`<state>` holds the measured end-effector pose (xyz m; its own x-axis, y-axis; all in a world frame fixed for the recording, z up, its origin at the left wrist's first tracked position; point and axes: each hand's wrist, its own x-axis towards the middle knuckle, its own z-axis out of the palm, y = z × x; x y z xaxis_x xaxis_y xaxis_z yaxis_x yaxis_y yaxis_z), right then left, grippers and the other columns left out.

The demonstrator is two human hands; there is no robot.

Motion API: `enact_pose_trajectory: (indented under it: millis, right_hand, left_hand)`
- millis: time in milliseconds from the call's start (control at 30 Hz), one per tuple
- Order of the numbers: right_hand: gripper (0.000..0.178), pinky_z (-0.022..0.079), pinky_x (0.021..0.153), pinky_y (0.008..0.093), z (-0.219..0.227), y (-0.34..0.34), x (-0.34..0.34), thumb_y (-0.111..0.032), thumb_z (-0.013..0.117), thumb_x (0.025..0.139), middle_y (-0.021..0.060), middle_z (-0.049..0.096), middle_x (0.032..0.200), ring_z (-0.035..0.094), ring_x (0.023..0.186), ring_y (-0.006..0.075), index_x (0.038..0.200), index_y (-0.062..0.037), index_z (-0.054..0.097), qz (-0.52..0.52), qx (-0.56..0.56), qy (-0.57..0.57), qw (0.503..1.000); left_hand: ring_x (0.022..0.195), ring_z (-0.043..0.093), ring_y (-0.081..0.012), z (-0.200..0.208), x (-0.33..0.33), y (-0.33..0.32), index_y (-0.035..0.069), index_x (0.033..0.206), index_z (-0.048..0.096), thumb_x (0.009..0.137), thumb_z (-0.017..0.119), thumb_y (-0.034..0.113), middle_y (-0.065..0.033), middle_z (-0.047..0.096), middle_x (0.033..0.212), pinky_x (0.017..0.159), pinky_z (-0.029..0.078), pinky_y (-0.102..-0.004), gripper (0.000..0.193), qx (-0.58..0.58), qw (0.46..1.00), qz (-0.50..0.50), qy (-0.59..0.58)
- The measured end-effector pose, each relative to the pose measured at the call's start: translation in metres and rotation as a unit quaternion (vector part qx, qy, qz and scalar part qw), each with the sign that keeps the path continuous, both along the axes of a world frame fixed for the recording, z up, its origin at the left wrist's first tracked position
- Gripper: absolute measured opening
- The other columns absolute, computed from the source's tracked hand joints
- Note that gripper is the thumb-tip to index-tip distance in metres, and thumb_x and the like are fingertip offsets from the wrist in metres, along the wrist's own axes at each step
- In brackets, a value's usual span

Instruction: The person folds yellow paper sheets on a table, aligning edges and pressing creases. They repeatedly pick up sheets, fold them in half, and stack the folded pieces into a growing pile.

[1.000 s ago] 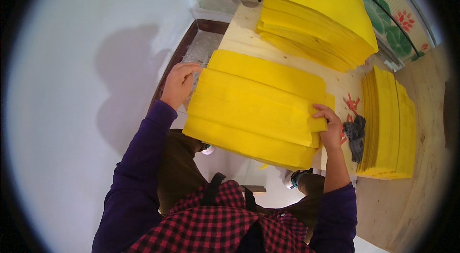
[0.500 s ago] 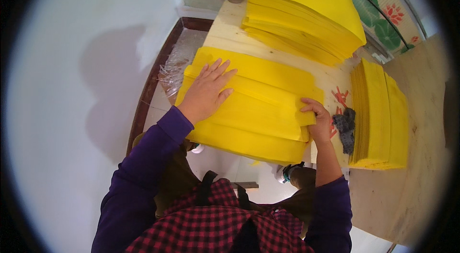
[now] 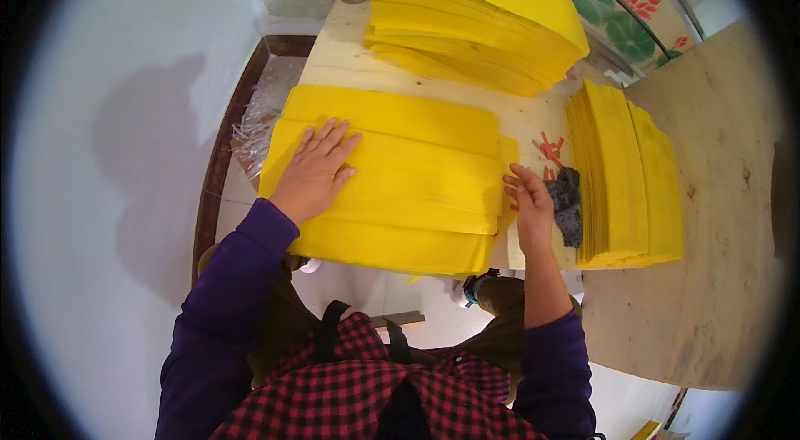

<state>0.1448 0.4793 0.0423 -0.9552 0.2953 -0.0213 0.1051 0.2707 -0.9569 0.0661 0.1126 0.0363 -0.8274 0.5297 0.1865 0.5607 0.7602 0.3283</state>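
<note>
A yellow felt-like sheet with raised flap edges (image 3: 400, 165) lies over other yellow sheets at the near edge of the table. My left hand (image 3: 315, 173) rests palm down on its left part, fingers stretched out. Just off the right edge of these sheets is my right hand (image 3: 532, 202), its fingers slightly bent and apart, with nothing visible in them. A yellow strip (image 3: 509, 158) sticks out from under the sheet beside that hand.
Behind stands a tall pile of yellow sheets (image 3: 475, 19). To the right are another yellow stack (image 3: 623, 182), a dark grey cloth-like lump (image 3: 567, 207) and orange-red strips (image 3: 549, 148). Clear plastic wrap (image 3: 260, 111) lies left of the wooden table (image 3: 333, 52).
My right hand has let go of the sheet's right edge and moved just off it; the edge now lies flatter. My left hand stays pressed on the sheet. The whole view has shifted.
</note>
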Motion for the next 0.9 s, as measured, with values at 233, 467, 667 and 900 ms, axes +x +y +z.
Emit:
enact_pose_trajectory:
  millis: [233,467,667,900]
  right_hand:
    - [0.044,0.037,0.104,0.0334,0.002,-0.017,0.013,-0.030,0.046,0.102,0.0113,0.051,0.138,0.049,0.126,0.0217,0.137,-0.0028,0.048,-0.024,-0.018,0.023,0.999]
    - [0.069,0.018,0.117,0.0364,0.003,-0.035,0.003,-0.044,0.040,0.101,0.0194,0.023,0.155,0.023,0.144,0.0274,0.149,0.0029,0.023,-0.006,-0.151,-0.004,0.989]
    - [0.072,0.019,0.116,0.0355,0.009,-0.038,0.001,-0.048,0.039,0.101,0.0204,0.029,0.152,0.025,0.143,0.0284,0.146,0.0063,0.026,-0.003,-0.123,-0.008,0.992]
    - [0.074,0.015,0.118,0.0362,0.014,-0.048,-0.004,-0.049,0.035,0.102,0.0180,0.019,0.157,0.019,0.145,0.0268,0.149,0.0059,0.019,0.026,-0.177,-0.020,0.984]
  left_hand:
    - [0.142,0.027,-0.0310,0.000,0.002,0.001,0.008,0.139,0.044,0.094,0.054,0.025,-0.0144,0.036,0.149,0.117,0.017,-0.0460,0.049,-0.004,1.000,0.004,0.007]
    - [0.142,0.026,-0.0308,0.005,0.002,-0.001,0.008,0.140,0.043,0.094,0.054,0.022,-0.0146,0.036,0.150,0.117,0.015,-0.0476,0.049,-0.001,1.000,0.008,0.001]
    - [0.141,0.028,-0.0310,0.009,0.002,-0.005,0.008,0.139,0.045,0.095,0.052,0.024,-0.0146,0.039,0.148,0.117,0.016,-0.0484,0.048,0.005,1.000,0.011,-0.001]
    - [0.141,0.030,-0.0304,0.010,0.001,-0.007,0.008,0.139,0.045,0.095,0.052,0.025,-0.0149,0.039,0.148,0.117,0.017,-0.0486,0.047,-0.003,1.000,0.007,0.003]
